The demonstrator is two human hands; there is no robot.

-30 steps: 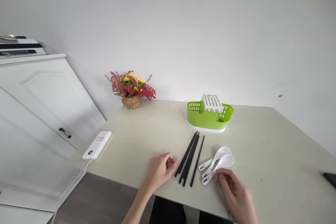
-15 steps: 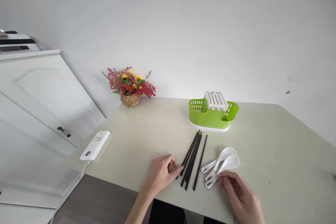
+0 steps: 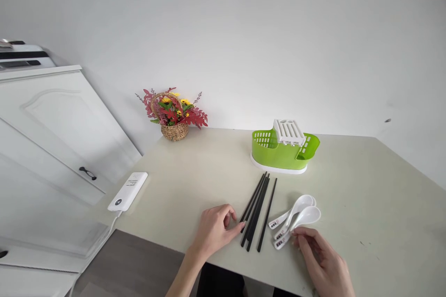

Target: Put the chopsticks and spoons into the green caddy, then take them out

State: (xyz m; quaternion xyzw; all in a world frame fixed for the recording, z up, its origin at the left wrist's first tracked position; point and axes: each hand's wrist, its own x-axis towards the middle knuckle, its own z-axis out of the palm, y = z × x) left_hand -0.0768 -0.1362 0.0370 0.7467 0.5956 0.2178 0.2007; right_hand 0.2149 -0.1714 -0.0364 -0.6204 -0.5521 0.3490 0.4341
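Black chopsticks [image 3: 258, 211] lie beside white spoons [image 3: 308, 216] near the front edge of a pale table [image 3: 195, 171]. The left hand [image 3: 214, 231], fingers curled, is at the leftmost chopstick; the right hand [image 3: 324, 257] is at a spoon handle (whether either grips, I cannot tell). Behind stands a green caddy [image 3: 278, 155].

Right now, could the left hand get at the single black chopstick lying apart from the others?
Probably yes, though not straight across: the clustered black chopsticks lie between the left hand and the separate black chopstick. Going over them looks free, with nothing visible above.
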